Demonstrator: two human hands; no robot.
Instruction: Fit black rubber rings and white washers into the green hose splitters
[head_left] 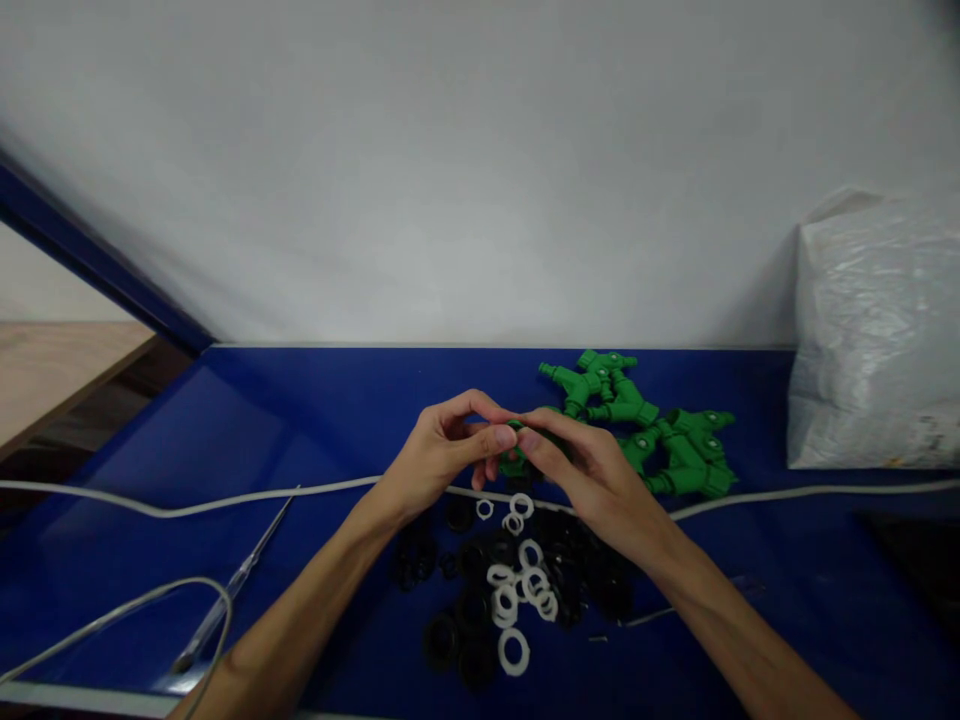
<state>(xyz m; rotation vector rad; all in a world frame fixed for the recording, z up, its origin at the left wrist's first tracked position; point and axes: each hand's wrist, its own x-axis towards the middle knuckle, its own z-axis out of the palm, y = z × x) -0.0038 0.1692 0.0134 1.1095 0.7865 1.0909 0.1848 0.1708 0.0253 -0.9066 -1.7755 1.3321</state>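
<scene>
Both thumbs and fingertips meet around a green plastic fitting (pixel 514 462), which is largely covered by the fingers. My left hand (pixel 442 450) is closed on its left side, thumb across the top. From the right, my right hand (pixel 589 470) grips the same fitting with its thumb against it. Just below the hands, white rings (pixel 514 652) of different sizes lie loose among black rings (pixel 441 640). Behind and right of my right hand is a pile of green Y-shaped fittings (pixel 686 450).
A white cable (pixel 225 497) runs across the blue table (pixel 337 400), passing under the hands. On the left lies a thin pointed tool with a clear handle (pixel 238 578), near a looped cable (pixel 127 605). A wrapped silvery-white package (pixel 874 335) stands at the right, against the pale wall (pixel 420 180).
</scene>
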